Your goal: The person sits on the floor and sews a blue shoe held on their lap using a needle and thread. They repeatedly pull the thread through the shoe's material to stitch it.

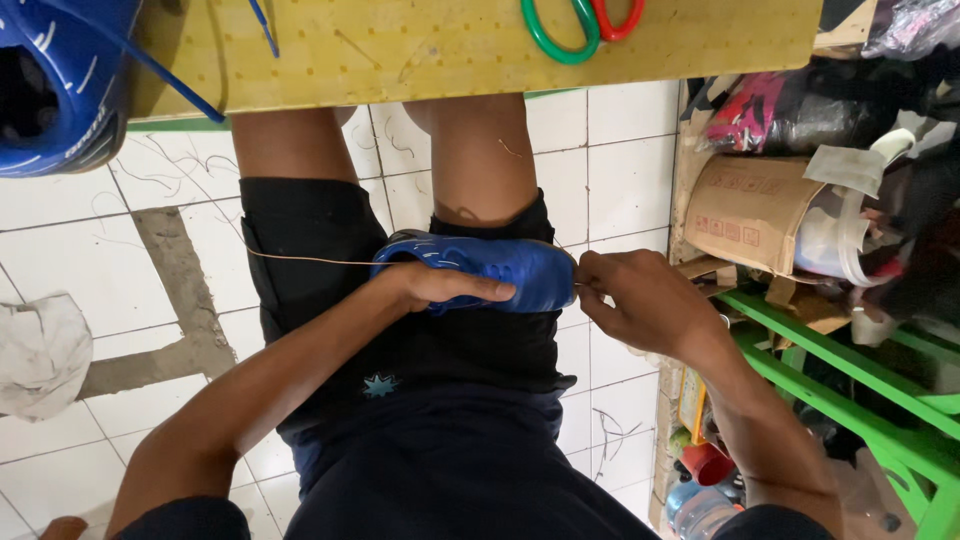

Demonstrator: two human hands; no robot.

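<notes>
The blue shoe (pixel 480 270) lies across the person's lap, on the black shorts (pixel 330 250), and its long axis runs from left to right in the scene, between the two hands. The left hand (pixel 435 285) rests on the near side of the shoe and presses it down, with the fingers stretched along the shoe toward the right. The right hand (pixel 640 300) is at the right end of the shoe, just touching it, and its fingers are closed narrow in a pinch; what it pinches is too small to tell, maybe a needle or the thread end. A thin light thread (pixel 300 258) goes from the left end of the shoe away to the left over the thigh. So both hands are at the shoe, the left one on its middle, the right one at its tip. Farther away, the yellow tabletop (pixel 450 45) carries scissors (pixel 580 25) with green and red handles, and a second blue shoe (pixel 55 90) stands at the far left.
</notes>
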